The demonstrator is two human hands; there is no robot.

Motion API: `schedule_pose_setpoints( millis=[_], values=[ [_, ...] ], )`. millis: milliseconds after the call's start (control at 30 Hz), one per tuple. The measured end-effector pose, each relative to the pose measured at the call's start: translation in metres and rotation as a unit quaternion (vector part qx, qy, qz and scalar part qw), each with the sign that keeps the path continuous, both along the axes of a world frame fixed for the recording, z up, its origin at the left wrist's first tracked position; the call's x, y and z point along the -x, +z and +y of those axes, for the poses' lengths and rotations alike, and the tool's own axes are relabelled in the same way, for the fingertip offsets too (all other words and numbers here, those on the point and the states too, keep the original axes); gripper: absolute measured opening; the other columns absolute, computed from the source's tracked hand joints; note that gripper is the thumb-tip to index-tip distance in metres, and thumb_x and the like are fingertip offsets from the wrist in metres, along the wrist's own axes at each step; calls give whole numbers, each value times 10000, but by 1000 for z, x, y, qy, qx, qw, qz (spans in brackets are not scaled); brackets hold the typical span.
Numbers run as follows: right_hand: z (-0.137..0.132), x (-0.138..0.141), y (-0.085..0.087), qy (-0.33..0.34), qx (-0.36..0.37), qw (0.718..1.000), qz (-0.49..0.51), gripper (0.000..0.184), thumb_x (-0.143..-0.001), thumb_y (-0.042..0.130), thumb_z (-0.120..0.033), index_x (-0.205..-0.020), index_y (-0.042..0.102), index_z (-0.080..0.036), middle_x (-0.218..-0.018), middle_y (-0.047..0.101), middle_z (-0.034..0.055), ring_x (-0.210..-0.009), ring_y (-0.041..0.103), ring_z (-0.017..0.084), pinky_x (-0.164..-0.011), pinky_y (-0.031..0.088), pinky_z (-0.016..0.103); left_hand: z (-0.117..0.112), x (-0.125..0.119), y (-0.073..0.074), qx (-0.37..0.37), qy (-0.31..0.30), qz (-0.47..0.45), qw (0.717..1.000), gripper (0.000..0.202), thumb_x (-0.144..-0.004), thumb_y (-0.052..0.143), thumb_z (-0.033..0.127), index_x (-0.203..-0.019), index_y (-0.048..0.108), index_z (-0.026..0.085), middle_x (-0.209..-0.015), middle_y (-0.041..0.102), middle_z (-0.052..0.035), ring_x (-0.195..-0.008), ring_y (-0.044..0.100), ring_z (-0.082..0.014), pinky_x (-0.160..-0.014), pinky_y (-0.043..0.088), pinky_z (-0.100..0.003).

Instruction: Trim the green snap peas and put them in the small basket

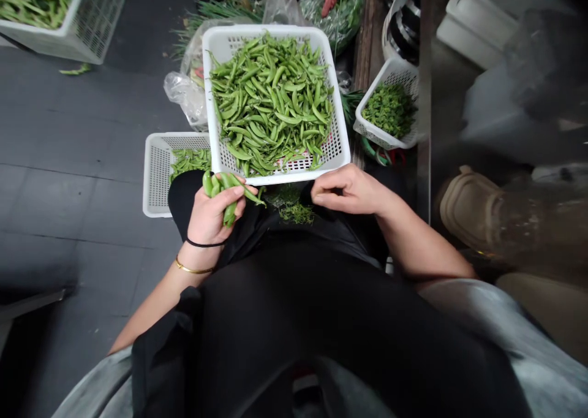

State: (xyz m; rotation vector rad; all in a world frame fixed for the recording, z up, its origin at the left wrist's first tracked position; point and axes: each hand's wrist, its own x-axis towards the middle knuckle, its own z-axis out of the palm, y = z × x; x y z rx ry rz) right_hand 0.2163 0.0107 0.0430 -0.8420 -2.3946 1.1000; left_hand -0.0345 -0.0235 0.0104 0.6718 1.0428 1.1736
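Curled fingers (236, 191) of the left hand (209, 216) hold a small bunch of pea pods (218, 185) over the lap. The right hand (349, 190) curls narrowly, nothing visible in it, just below the near rim of a white plastic basket (275, 180) heaped with pods. A second white basket (158, 173) sits beneath its left corner.

And here we go: a small bunch of plump green pea pods (221, 188) gripped in the left hand (210, 214), ends poking past the fingers! Just far of them, a white plastic mesh basket (261, 32) sits heaped with glossy pods (271, 105), the right hand (346, 190) right at its near rim.
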Motion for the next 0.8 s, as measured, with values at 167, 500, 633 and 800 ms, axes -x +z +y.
schedule_pose_setpoints(
  millis=[167, 500, 633, 800],
  values=[
    [-5, 44, -22, -39, -14, 999, -22, 210, -879, 539, -334, -837, 620, -144, -654, 563, -18, -578, 466, 77, -582, 321, 199, -3, -16, 1, -44, -52, 56, 996, 173, -637, 758, 161, -775, 664, 116, -707, 664, -44, -407, 486, -65, -377, 360, -196],
    [1, 42, -15, 90, -126, 976, -155, 349, -916, 496, -380, -696, 623, -140, -619, 591, 18, -542, 465, 97, -526, 246, 237, -3, 15, 36, -319, -237, 464, 792, 111, -719, 671, 196, -825, 703, 208, -806, 697, -30, -716, 637, -165, -631, 473, -254],
    [-7, 59, -15, -22, -133, 991, -15, 386, -957, 416, -381, -749, 638, -144, -672, 627, 19, -601, 527, 90, -578, 337, 214, -7, -2, 33, -205, -198, 375, 882, 119, -720, 692, 246, -792, 644, 164, -672, 662, -13, -524, 555, -106, -511, 429, -216],
    [-14, 59, -26, -148, -101, 983, 48, 326, -945, 447, -329, -763, 651, -151, -672, 639, 7, -603, 541, 85, -623, 396, 204, -5, -14, 13, -42, 11, 71, 997, 191, -728, 703, 225, -766, 533, 147, -666, 663, -32, -380, 478, -76, -347, 337, -194]
  ],
)
